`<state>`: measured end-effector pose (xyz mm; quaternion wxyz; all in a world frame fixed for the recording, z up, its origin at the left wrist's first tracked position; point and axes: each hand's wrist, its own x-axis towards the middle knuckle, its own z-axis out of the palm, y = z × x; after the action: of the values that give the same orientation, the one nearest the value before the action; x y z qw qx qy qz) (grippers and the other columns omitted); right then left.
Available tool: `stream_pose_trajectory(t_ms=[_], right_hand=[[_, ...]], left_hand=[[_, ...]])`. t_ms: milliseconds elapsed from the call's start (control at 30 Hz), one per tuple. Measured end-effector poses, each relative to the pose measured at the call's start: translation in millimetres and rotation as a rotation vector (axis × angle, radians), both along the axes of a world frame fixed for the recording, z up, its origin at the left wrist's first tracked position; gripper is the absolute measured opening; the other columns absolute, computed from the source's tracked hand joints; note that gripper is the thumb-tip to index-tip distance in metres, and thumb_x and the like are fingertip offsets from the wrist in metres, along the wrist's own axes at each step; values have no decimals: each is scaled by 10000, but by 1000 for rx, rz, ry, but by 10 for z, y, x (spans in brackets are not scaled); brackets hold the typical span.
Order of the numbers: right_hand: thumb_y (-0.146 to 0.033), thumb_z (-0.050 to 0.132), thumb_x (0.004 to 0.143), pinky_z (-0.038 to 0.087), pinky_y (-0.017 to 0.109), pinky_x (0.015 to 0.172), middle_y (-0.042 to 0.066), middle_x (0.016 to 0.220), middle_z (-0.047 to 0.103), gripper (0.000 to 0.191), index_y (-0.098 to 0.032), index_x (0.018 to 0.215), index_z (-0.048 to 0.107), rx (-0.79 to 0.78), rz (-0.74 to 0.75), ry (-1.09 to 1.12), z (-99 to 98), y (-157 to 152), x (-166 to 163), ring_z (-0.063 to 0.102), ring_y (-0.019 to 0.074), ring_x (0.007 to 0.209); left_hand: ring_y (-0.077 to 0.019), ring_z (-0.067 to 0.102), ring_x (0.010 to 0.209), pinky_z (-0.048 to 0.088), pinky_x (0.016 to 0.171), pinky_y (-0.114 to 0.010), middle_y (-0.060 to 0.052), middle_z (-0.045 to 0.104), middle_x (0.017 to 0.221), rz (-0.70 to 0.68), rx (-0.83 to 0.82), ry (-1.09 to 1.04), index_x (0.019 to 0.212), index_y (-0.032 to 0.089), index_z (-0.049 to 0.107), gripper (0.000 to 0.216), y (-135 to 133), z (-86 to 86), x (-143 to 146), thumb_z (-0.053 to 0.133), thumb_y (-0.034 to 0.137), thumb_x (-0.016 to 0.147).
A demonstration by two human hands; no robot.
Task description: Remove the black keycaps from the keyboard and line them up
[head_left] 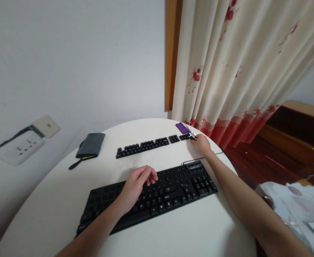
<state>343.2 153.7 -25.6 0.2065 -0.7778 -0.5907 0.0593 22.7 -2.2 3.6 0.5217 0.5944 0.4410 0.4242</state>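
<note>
A black keyboard (pixel 170 194) lies at a slant across the white round table; on its left and upper part several keys look stripped of their caps. Above its middle hovers my left hand (pixel 137 182), fingers loosely curled, with nothing seen in them. Further back, my right hand (pixel 201 143) has its fingertips pinched on a small black keycap (pixel 192 138). It is at the right end of a line of loose black keycaps (pixel 146 145), set out in groups. A slim silver tool (pixel 192 134) lies against the fingers, its form partly hidden.
A purple cloth-like piece (pixel 182 128) lies near the table's back edge. A grey pouch (pixel 91 144) with a black strap sits at left, near the wall socket (pixel 20 148). The keyboard's cable (pixel 196 159) runs rightward. A curtain (pixel 212 89) hangs behind; papers (pixel 303 207) lie at right.
</note>
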Motion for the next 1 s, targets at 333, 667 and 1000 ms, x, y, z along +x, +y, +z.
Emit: stream_pose_trajectory(t_ms=[333,667,1000], right_hand=[[-324,636,829,463,291,750,148,1012,734,233,-166,982,714,-22,-19,21,8,-31,6,688,272,957],[-334,619,850,468,300,794,152,1056,725,263,-167,1033,706,-27,-20,23,39,-12,-45,676,269,992],[-341,632,851,469,292,805,156,1065,726,277,-156,1044,705,-29,-22,27,49,-14,-49,674,262,1008]], left_hand=[[-154,560,673,411,598,-264,-51,666,733,-7,5,9,755,149,669,388,2,-3,2,476,409,969],[-160,560,671,412,601,-267,-61,671,745,-13,2,23,756,147,665,389,3,5,-6,478,418,964],[-166,562,672,414,602,-271,-64,673,743,11,-3,26,753,150,668,375,-28,54,22,491,414,952]])
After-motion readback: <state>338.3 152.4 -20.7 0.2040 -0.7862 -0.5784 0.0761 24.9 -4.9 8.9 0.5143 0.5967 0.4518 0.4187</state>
